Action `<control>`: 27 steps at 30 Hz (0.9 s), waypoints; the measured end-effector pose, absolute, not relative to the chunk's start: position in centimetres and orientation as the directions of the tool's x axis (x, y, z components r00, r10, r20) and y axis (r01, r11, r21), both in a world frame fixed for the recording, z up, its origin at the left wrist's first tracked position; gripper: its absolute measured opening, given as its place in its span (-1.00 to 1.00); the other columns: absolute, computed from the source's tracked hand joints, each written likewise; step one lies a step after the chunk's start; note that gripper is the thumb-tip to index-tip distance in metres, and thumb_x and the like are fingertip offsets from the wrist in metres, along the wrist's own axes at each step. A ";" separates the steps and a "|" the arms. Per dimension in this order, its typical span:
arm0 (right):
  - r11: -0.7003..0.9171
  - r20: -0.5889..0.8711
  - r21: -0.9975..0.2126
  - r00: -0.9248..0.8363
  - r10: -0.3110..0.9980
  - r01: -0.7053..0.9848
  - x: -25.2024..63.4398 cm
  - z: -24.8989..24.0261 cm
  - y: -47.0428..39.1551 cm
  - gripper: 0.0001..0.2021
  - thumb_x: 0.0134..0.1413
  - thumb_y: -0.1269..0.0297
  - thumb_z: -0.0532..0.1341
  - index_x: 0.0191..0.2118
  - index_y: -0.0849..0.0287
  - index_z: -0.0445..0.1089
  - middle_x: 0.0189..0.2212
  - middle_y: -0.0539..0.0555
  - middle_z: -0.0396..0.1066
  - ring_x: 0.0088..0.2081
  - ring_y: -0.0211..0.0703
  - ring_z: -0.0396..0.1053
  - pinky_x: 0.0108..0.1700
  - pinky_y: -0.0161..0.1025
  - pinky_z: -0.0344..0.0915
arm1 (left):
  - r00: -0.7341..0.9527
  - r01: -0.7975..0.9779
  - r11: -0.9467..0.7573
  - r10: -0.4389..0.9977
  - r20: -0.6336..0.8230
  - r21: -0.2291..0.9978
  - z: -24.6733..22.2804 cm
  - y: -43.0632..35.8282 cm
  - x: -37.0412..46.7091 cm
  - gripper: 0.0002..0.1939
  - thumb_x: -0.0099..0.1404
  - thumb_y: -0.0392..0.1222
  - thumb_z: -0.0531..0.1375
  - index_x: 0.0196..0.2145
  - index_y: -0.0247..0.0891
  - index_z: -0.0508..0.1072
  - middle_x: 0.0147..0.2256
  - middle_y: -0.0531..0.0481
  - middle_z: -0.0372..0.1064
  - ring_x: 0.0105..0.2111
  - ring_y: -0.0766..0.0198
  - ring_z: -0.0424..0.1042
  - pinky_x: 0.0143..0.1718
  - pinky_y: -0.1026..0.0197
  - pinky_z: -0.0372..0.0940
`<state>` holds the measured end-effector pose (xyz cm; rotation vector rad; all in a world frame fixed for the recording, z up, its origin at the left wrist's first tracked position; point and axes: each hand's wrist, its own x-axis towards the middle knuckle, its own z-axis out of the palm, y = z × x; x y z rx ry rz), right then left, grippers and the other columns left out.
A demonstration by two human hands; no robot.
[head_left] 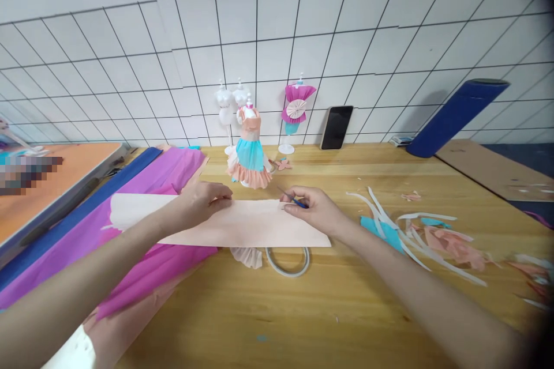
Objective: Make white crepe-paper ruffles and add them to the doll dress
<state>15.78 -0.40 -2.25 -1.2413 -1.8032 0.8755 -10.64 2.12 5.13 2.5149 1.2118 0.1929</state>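
Note:
A long pale pink paper sheet (255, 228) lies across the middle of the wooden table, its left end rolled up. My left hand (205, 202) is closed on the sheet's upper edge. Small blue-handled scissors (298, 202) are in my right hand (311, 206), whose fingers also meet the sheet's upper edge. Below the sheet show a ring of tape (289, 273) and a pleated pale paper piece (247, 256). Behind my hands stands a small dress form in a peach and turquoise paper dress (250, 153).
Purple and magenta paper (162, 170) is spread at the left beside an orange board (93, 155). Paper scraps (452, 245) lie at the right. A phone (337, 127), a dress form in magenta (298, 105) and a blue roll (454, 118) stand by the wall.

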 end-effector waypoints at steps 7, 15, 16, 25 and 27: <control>0.180 0.137 -0.942 -0.164 0.977 0.283 16.1 -2.1 0.8 -0.80 -0.16 0.13 0.19 -0.47 0.17 0.29 -0.61 -0.11 0.17 -0.58 -0.32 0.12 -0.52 -0.33 0.08 | 0.601 0.764 -0.525 0.790 -0.119 0.375 6.2 3.0 -10.5 -0.70 0.27 -0.10 0.08 -0.13 -0.28 0.45 -0.14 -0.09 0.49 -0.14 0.19 0.44 -0.15 0.22 0.27; 0.092 0.030 -0.962 -0.238 0.971 0.257 15.5 -2.4 -1.7 -0.85 -0.20 0.20 0.24 -0.51 0.17 0.33 -0.67 -0.14 0.16 -0.61 -0.34 0.09 -0.54 -0.35 0.06 | 0.758 0.653 -0.757 0.652 -0.030 0.030 4.3 -0.6 -10.1 -0.72 0.32 -0.32 -0.03 -0.50 -0.30 0.37 -0.43 -0.06 0.40 -0.41 0.25 0.35 -0.40 0.24 0.16; 0.080 0.009 -0.962 -0.260 0.966 0.262 15.4 -2.8 -2.4 -0.86 -0.20 0.23 0.25 -0.52 0.18 0.34 -0.66 -0.12 0.20 -0.59 -0.33 0.13 -0.51 -0.35 0.09 | 0.782 0.624 -0.782 0.624 -0.010 0.002 3.7 -1.4 -10.3 -0.70 0.33 -0.33 -0.04 -0.52 -0.29 0.35 -0.44 -0.06 0.38 -0.43 0.26 0.33 -0.43 0.25 0.14; 0.032 -0.043 -0.950 -0.232 0.972 0.310 15.5 -3.8 -6.0 -0.92 -0.15 0.30 0.19 -0.54 0.18 0.34 -0.60 -0.07 0.25 -0.50 -0.24 0.19 -0.42 -0.30 0.11 | 0.772 0.635 -0.773 0.634 -0.046 -0.007 0.5 -4.2 -11.5 -0.73 0.31 -0.39 -0.07 -0.46 -0.24 0.34 -0.55 0.02 0.32 -0.55 0.27 0.27 -0.52 0.26 0.03; 0.035 -0.029 -0.954 -0.208 0.978 0.298 15.5 -3.3 -5.2 -0.89 -0.17 0.26 0.18 -0.55 0.17 0.30 -0.62 -0.09 0.18 -0.52 -0.27 0.14 -0.44 -0.31 0.08 | 0.722 0.692 -0.720 0.691 -0.039 0.060 1.3 -3.3 -11.5 -0.76 0.30 -0.35 -0.05 -0.44 -0.23 0.35 -0.54 0.02 0.33 -0.54 0.28 0.29 -0.51 0.28 0.05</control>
